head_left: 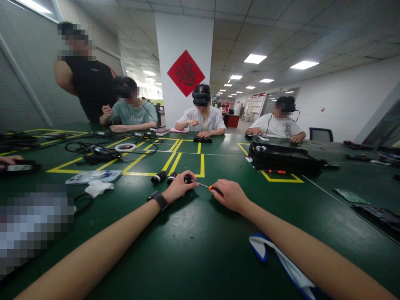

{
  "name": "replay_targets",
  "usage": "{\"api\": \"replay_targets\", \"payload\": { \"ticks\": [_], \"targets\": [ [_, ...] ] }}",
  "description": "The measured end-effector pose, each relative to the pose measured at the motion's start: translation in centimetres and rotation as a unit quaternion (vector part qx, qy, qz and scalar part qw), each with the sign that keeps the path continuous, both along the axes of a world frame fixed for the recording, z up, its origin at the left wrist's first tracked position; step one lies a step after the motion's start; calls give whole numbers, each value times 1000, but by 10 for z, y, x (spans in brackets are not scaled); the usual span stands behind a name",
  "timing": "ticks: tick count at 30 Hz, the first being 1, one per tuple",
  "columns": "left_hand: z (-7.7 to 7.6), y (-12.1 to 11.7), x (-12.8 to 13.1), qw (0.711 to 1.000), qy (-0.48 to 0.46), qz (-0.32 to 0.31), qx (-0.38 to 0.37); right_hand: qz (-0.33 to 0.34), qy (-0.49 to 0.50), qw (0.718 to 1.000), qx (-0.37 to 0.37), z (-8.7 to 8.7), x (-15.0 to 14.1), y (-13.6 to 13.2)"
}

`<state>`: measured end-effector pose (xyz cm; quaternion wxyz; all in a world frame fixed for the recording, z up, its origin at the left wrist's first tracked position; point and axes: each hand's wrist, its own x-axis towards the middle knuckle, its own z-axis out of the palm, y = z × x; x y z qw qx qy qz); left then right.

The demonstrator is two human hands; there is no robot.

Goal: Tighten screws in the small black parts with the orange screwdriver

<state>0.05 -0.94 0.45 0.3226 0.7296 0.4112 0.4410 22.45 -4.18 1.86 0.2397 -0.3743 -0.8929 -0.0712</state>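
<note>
Ahead of me, above the green table, my left hand (pixel 180 186) is closed around a small black cylindrical part (pixel 188 178). My right hand (pixel 230 194) grips a screwdriver (pixel 215 190) by its orange and black handle. The thin metal shaft points left, and its tip reaches the black part; whether it sits in a screw is too small to tell. Just left of my left hand, two more black cylinders lie on the table, a left one (pixel 158 177) and a right one (pixel 171 178) close to my fingers.
Stacked black trays (pixel 281 158) stand at the right, with an orange-handled tool (pixel 277 171) before them. A phone (pixel 93 176), tissue (pixel 99 188) and cables (pixel 93 148) lie left. A blue-white strap (pixel 281 254) is by my right forearm. Several people are around the table.
</note>
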Motion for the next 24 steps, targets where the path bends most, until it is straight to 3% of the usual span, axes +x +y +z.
{"api": "replay_targets", "payload": {
  "ticks": [24],
  "targets": [
    [4, -3, 0, 1000, -10, -1, -14, 6, -7, 1000, 8, 1, 3, 0]
  ]
}}
